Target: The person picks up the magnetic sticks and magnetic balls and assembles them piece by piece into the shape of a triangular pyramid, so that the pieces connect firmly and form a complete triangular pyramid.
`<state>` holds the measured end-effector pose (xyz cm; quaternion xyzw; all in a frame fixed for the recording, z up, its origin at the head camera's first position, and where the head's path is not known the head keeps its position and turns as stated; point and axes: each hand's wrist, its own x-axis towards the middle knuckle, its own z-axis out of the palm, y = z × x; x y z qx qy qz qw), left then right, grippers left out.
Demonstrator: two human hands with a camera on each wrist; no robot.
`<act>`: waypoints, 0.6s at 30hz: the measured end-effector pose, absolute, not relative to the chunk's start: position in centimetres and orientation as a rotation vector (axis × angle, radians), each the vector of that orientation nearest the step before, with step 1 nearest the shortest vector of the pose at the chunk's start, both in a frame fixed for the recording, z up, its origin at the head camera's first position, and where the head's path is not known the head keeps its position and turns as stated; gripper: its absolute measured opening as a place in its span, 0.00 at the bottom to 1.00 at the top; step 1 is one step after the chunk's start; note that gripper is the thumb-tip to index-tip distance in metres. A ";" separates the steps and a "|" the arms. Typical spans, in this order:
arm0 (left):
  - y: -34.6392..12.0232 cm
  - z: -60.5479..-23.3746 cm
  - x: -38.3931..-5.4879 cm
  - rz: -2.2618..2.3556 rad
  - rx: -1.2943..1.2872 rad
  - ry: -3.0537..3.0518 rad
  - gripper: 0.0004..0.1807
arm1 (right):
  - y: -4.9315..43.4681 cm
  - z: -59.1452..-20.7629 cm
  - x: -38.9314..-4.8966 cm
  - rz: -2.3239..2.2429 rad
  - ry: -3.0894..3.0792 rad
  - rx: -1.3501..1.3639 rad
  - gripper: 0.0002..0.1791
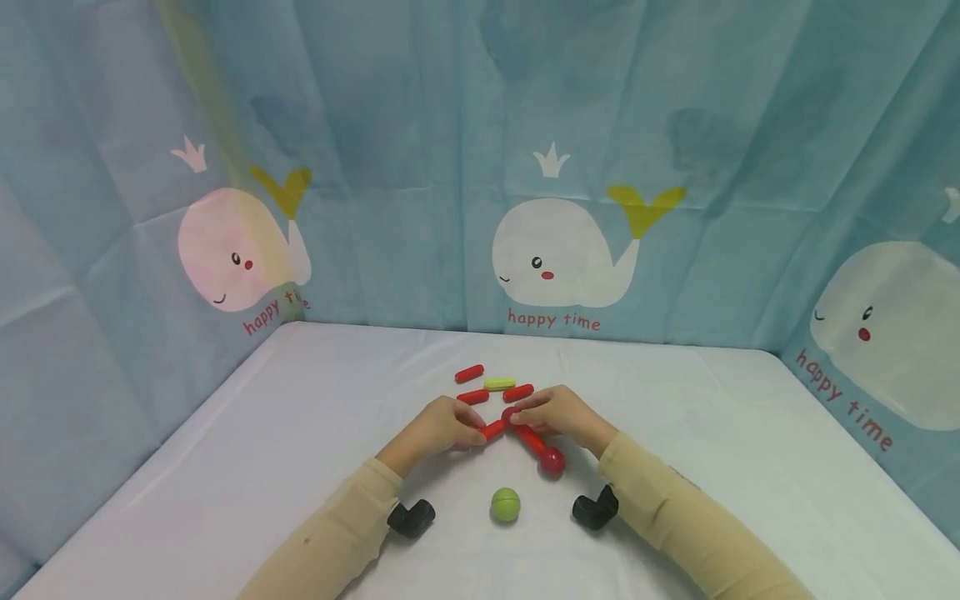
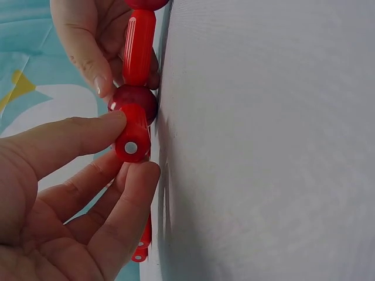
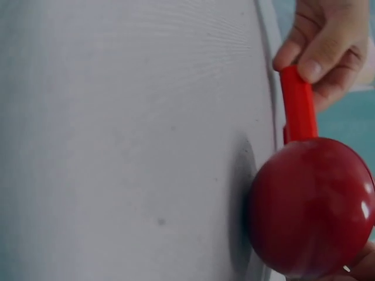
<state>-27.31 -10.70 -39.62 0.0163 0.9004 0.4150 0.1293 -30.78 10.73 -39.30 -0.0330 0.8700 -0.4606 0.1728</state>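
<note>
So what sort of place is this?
Probably a staged play corner: a white table, blue whale-print curtains behind and beside it, and red rods and red balls that look like toys.

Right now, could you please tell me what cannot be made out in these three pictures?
Head: part of the farther red ball, covered by the right hand.
Left wrist: part of the nearer red ball, cut off by the upper edge.
Right wrist: the farther red ball, hidden behind the nearer red ball; most of the right hand, cut off at the lower right.

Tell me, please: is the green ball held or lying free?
Free: the green ball lies on the white table, with nothing gripping it.
</note>
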 end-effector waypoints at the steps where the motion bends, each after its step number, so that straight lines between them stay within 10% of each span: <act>1: -10.7 -39.6 -27.3 1.207 0.050 2.616 0.10 | 10.6 -39.3 -30.8 -1.308 2.474 -0.084 0.21; 18: -10.7 -38.1 -26.4 1.249 0.227 2.475 0.12 | 10.0 -39.2 -30.9 -1.294 2.505 -0.035 0.18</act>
